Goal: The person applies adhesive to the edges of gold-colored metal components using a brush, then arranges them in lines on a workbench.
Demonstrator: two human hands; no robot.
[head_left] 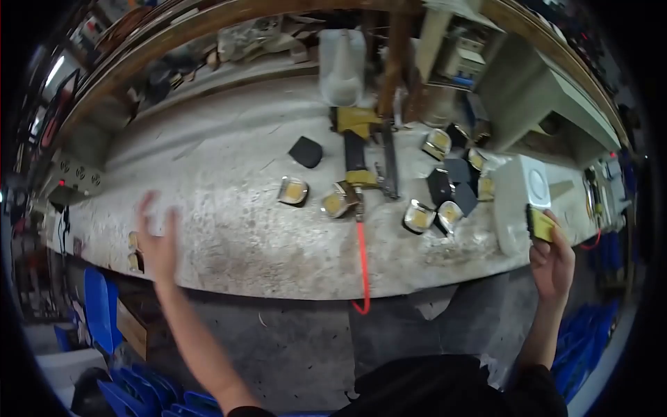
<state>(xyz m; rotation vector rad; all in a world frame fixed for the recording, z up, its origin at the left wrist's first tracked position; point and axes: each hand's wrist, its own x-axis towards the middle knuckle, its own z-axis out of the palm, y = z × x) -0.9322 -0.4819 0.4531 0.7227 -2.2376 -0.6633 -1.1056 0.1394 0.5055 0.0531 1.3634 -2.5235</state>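
Note:
My left hand [160, 243] is over the left part of the bench, smeared by motion, its fingers spread with nothing seen in them. Close beside it, small pieces with yellow faces [135, 261] sit at the bench edge. At the right, my right hand [554, 263] pinches a yellow piece with a black edge [542, 226], raised in front of a white box with a round disc [533, 187]. Mid-bench lie a dark flat piece [306, 151], a shiny-rimmed piece with a yellow square [293, 190] and a similar one [334, 201] against a black-and-yellow fixture [355, 153].
A cluster of shiny-rimmed and black pieces [440, 186] lies right of the fixture. A red hose [363, 264] hangs over the front edge. A clear plastic bin [342, 67] stands behind, a grey metal housing [535, 90] at back right, a control box [78, 174] at left.

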